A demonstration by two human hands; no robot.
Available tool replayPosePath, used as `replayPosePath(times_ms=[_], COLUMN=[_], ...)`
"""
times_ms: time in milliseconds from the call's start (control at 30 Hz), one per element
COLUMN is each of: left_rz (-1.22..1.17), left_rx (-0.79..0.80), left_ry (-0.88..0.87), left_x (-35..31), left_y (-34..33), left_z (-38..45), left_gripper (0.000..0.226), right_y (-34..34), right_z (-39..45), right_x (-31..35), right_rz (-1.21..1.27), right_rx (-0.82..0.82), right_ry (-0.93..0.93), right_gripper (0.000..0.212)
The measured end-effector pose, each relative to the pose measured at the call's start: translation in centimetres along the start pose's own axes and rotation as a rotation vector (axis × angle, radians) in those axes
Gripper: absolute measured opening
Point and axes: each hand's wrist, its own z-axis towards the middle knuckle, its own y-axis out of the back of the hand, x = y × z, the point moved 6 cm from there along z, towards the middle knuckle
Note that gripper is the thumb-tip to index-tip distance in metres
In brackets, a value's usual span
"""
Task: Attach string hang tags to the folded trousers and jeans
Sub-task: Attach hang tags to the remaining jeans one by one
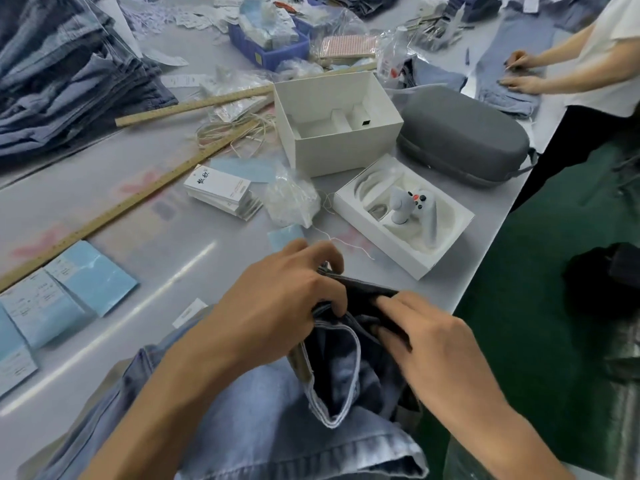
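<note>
A pair of light blue jeans [263, 420] lies at the near table edge, its waistband turned up to show the dark inner side [346, 368]. My left hand [277, 299] grips the top of the waistband with curled fingers. My right hand [426, 344] pinches the dark waistband edge from the right. A thin white string [332, 239] trails on the table just beyond my left hand. A stack of white hang tags [221, 192] lies further back, with loose strings [235, 133] behind it.
Blue cards [90, 275] lie at left beside two wooden rulers [131, 199]. An open white box [339, 123], a tray holding a white controller [405, 216] and a grey case [464, 136] sit ahead. Stacked jeans [69, 81] fill the far left. Another person's hands [519, 71] work at far right.
</note>
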Motion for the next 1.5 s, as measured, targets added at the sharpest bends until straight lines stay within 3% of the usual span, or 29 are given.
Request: replayPosePath(times_ms=[100, 200, 300, 500, 667, 1133, 1233, 1333, 1400, 1500], left_rz=[-0.034, -0.086, -0.038, -0.042, -0.132, -0.307, -0.497, -0.923, -0.876, -0.702], left_rx=[0.029, 0.009, 0.142, 0.266, 0.256, 0.215, 0.029, -0.619, -0.906, -0.806], left_ry=[0.081, 0.152, 0.154, 0.119, 0.143, 0.152, 0.099, 0.217, 0.363, 0.494], left_x=[0.3, 0.2, 0.5, 1.7, 2.4, 3.4, 3.4, 5.8, 7.3, 7.0], left_y=[-0.1, -0.3, -1.6, -3.0, -3.5, -4.6, -3.9, -1.1, 0.0, -0.5], left_z=[0.7, 1.3, 1.6, 0.6, 0.5, 0.7, 0.2, -2.9, -6.0, -9.1], left_gripper=[0.036, 0.032, 0.040, 0.042, 0.040, 0.045, 0.035, 0.029, 0.018, 0.031], right_y=[-1.2, -1.9, -2.4, -3.6, -4.3, -5.0, -4.6, -2.3, 0.1, 4.2], right_z=[1.4, 2.3, 2.4, 3.0, 3.1, 2.9, 2.9, 2.5, 2.0, 0.9], right_x=[-0.9, -3.3, -4.9, -6.2, -6.8, -7.6, -7.7, -8.1, -7.8, -4.3], right_rz=[0.047, 0.216, 0.383, 0.689, 0.814, 0.910, 0.810, 0.708, 0.675, 0.491], right_rx=[0.153, 0.250, 0.311, 0.340, 0.370, 0.295, 0.191, -0.106, -0.313, -0.547], right_ry=[-0.028, -0.183, -0.303, -0.425, -0.416, -0.458, -0.416, -0.367, -0.340, -0.043], right_gripper=[0.013, 0.014, 0.014, 0.011, 0.025, 0.016, 0.019, 0.027, 0.026, 0.015])
